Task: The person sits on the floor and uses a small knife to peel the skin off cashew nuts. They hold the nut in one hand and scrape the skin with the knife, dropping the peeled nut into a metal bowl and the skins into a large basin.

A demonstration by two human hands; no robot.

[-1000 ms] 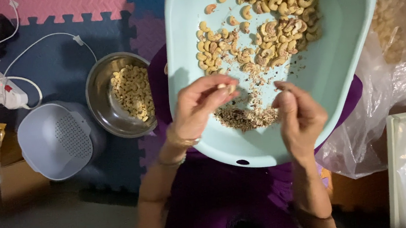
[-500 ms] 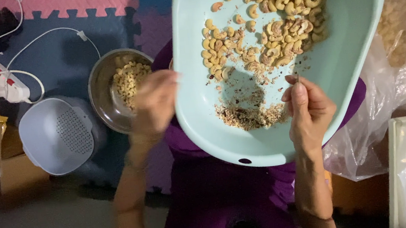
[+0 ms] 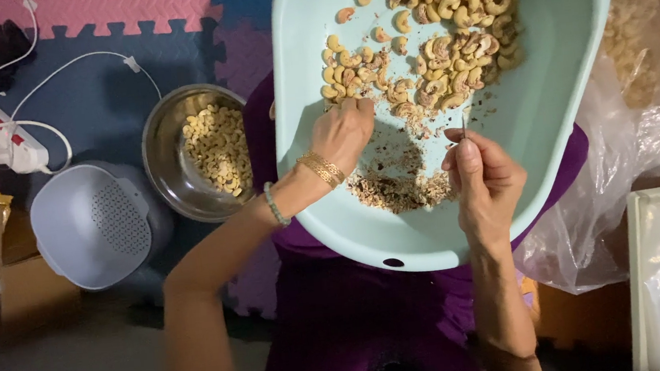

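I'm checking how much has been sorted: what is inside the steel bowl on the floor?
The steel bowl holds a layer of pale peeled cashews, covering the right part of its bottom. The bowl's right edge is hidden behind the mint-green tub, so anything there cannot be seen.

Left hand (image 3: pixel 349 131) among cashews (image 3: pixel 444 29) in pale green basin (image 3: pixel 555 91), right hand (image 3: pixel 484 179) pinching thin blade (image 3: pixel 464 122).

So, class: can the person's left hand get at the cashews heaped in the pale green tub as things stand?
Probably yes: the left hand is already inside the pale green tub, fingers at the edge of the cashews, nothing between them.
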